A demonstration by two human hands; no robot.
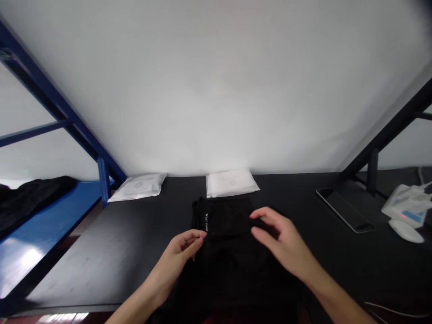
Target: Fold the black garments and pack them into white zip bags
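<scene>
Black folded fabric (229, 218) with small white lettering near its left edge lies at the middle of the dark table. At its lower left corner, my left hand (182, 249) pinches the fabric between thumb and fingers. My right hand (278, 236) is at the fabric's right side, thumb and fingers apart, with nothing visible between them. More black cloth seems to spread below the folded part, but its outline merges with the dark table.
White packets (138, 186) (232, 182) lie along the wall. A phone (344, 210), a white mouse (406, 231) and a plastic-wrapped item (407, 203) are at the right. Blue frame bars (60, 96) rise at the left, beside black cloth (32, 200) on a blue surface (50, 220).
</scene>
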